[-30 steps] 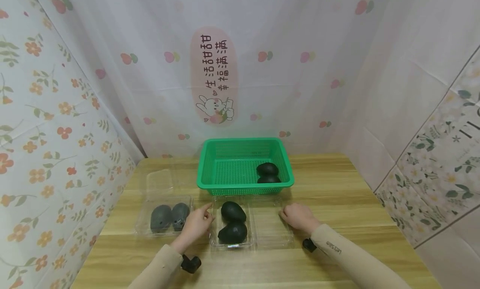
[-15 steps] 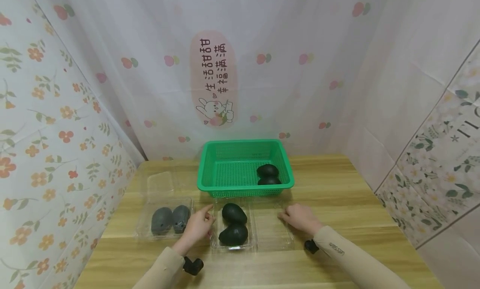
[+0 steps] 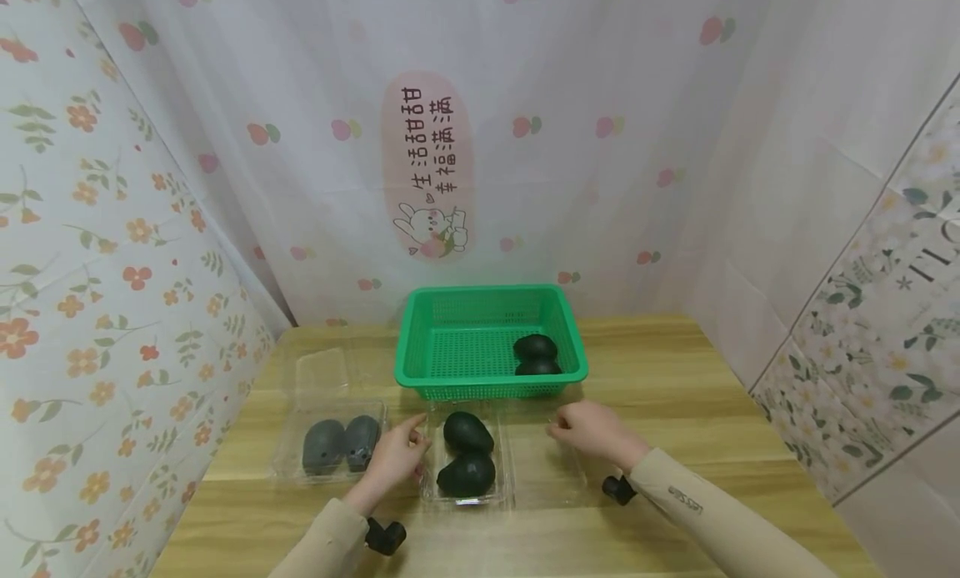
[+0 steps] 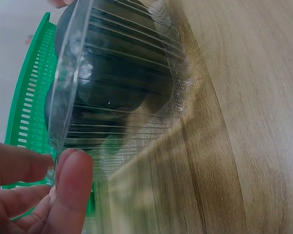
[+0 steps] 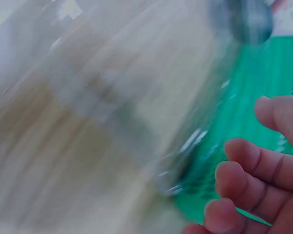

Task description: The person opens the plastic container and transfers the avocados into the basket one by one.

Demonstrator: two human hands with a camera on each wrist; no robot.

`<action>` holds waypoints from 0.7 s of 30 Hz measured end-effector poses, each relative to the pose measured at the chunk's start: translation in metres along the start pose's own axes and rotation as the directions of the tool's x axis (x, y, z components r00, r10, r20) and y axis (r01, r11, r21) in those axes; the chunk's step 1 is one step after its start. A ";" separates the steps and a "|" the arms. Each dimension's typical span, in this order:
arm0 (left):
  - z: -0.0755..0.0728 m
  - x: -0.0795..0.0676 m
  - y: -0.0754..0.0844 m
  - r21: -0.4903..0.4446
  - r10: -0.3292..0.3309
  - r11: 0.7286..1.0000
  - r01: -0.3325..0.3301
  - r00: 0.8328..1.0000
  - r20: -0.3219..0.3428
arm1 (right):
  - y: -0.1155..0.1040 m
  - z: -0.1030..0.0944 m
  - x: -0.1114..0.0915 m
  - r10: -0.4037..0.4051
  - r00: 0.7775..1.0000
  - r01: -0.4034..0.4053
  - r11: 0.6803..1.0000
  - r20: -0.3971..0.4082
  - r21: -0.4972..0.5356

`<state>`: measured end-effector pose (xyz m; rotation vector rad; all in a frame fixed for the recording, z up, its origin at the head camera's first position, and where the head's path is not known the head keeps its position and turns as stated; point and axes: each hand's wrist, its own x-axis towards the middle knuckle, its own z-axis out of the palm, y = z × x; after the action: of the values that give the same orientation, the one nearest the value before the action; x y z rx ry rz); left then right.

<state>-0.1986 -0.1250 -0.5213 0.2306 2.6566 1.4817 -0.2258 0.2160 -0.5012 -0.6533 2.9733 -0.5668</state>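
Note:
A clear plastic clamshell box (image 3: 506, 488) lies opened out in front of the green basket. Two dark green avocados (image 3: 468, 433) (image 3: 467, 475) fill its left half. At that half's left edge, my left hand (image 3: 400, 451) pinches the rim between thumb and fingers, plain in the left wrist view. Beside the far right of the box's lid (image 3: 551, 478) is my right hand (image 3: 592, 430). In the right wrist view its fingers (image 5: 234, 180) are loosely bent and the thumb stands apart, close to the blurred lid edge, with nothing between them.
Farther left, another clear box (image 3: 288, 469) holds two avocados seen greyish through plastic. More clear plastic (image 3: 322, 371) stands behind it. The green basket (image 3: 405, 378) at the back holds two avocados in its right corner. Printed curtains enclose the wooden table (image 3: 660, 378).
My right hand has moved slightly left and away from me along the lid. The left hand keeps its place at the rim. The head view has tilted up a little.

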 end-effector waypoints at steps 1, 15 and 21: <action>0.000 0.000 0.000 -0.004 -0.003 1.000 0.003 1.000 0.001 | -0.005 -0.003 0.000 -0.026 1.000 0.026 1.000 0.004 -0.005; -0.002 0.002 -0.003 -0.036 0.003 0.999 -0.002 1.000 0.028 | -0.065 -0.024 0.009 -0.262 0.964 0.264 0.964 0.051 -0.039; -0.002 0.001 -0.003 -0.036 0.007 0.999 -0.006 1.000 0.029 | -0.082 -0.020 0.013 -0.321 0.945 0.324 0.945 0.064 -0.045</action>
<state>-0.1998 -0.1281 -0.5229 0.2566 2.6065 1.5142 -0.2077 0.1487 -0.4522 -1.1549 2.8541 -0.4737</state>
